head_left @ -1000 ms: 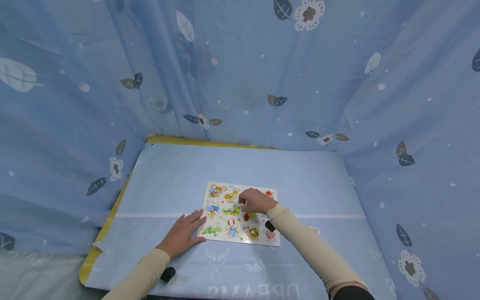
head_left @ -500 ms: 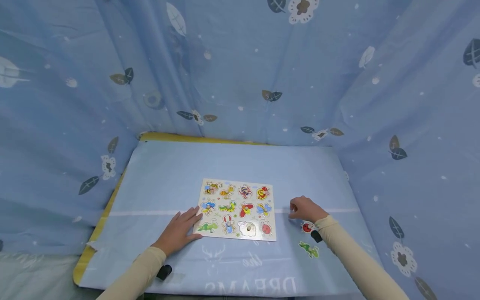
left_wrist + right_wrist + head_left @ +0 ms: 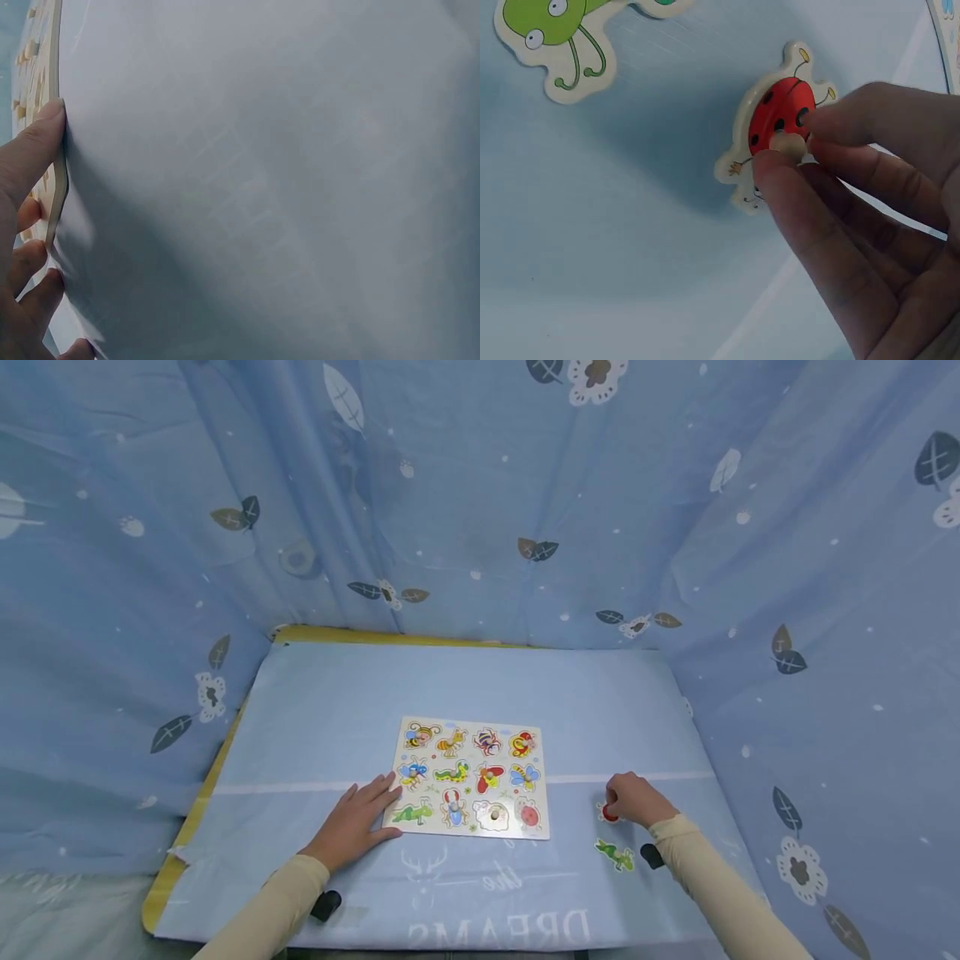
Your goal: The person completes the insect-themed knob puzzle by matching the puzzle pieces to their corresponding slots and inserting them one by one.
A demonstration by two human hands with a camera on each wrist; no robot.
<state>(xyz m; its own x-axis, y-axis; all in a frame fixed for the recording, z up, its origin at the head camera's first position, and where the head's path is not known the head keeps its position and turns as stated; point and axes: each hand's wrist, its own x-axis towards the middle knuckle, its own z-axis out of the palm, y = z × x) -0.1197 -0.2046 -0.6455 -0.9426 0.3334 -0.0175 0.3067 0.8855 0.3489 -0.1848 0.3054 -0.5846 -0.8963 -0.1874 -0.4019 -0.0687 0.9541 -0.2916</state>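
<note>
A wooden knob puzzle board (image 3: 469, 835) with several insect pieces lies on the table. My left hand (image 3: 351, 823) rests along its left edge, fingers extended; the left wrist view shows the thumb (image 3: 39, 139) against the board's edge. To the right of the board, my right hand (image 3: 640, 798) pinches the knob of a red ladybug puzzle piece (image 3: 774, 112) between thumb and fingertips. The ladybug is partly covered by the fingers and lies at or close to the table surface. Nearer to me lies a green grasshopper-like puzzle piece (image 3: 615, 855).
A blue cloth (image 3: 375, 685) covers the table, with yellow edging (image 3: 217, 777) showing at the left and back. Blue patterned curtains (image 3: 480, 527) hang behind and on both sides. The board's lower right has a pale pink ladybug-shaped recess (image 3: 528, 814).
From above the board, my right hand has moved right and then down onto the ladybug piece, taking its knob. The left hand stays at the board's left edge. The head view has shifted slightly.
</note>
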